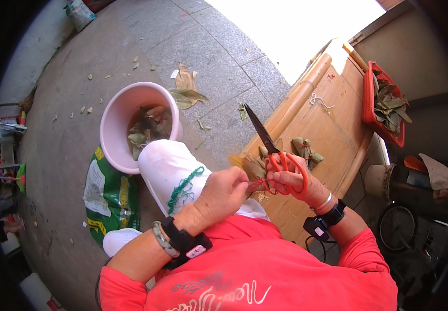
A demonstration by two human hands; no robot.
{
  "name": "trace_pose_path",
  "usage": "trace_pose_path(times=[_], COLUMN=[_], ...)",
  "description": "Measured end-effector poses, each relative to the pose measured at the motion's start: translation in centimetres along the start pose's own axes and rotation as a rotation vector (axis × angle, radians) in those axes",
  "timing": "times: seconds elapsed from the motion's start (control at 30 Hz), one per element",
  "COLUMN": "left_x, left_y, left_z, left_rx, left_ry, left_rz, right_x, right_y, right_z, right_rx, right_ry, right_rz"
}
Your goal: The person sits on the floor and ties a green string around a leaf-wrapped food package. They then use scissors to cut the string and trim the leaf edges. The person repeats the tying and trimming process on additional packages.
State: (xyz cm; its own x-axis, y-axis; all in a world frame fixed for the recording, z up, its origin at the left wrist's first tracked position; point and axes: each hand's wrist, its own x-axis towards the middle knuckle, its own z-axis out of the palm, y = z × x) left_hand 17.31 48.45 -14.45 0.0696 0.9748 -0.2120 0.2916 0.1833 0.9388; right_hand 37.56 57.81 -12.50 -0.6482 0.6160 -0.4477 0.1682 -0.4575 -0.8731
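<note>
My right hand grips scissors with orange handles and dark blades, which point away from me. Between my two hands runs a thin red string, and my left hand pinches its near end with the thumb and fingers. The string also passes by the right thumb. Just beyond my hands, a leaf-wrapped bundle is partly hidden by them and blurred. Tied leaf-wrapped dumplings lie past the right hand on a wooden bench.
A pink bucket with leaves in dark liquid stands at the left, beside a green sack. A red plastic basket of leaves sits at the bench's far end. Green netting lies on my leg. Loose leaves litter the floor.
</note>
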Motion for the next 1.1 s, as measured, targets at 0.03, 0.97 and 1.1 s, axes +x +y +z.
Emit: trace_pose_path(times=[0.03,0.97,1.1], left_x=[0.2,0.4,0.6], left_y=[0.2,-0.1,-0.1], left_z=[0.0,0.5,0.4], left_rx=[0.037,-0.191,-0.047], left_ry=[0.041,-0.084,-0.069], left_rz=[0.066,-0.15,-0.109], right_x=[0.0,0.4,0.4], right_y=[0.2,1.7,1.7], right_z=[-0.1,-0.6,-0.7], right_rx=[0.017,0.021,0.074], right_ry=[-0.003,-0.095,-0.089], right_rz=[0.006,-0.084,-0.071])
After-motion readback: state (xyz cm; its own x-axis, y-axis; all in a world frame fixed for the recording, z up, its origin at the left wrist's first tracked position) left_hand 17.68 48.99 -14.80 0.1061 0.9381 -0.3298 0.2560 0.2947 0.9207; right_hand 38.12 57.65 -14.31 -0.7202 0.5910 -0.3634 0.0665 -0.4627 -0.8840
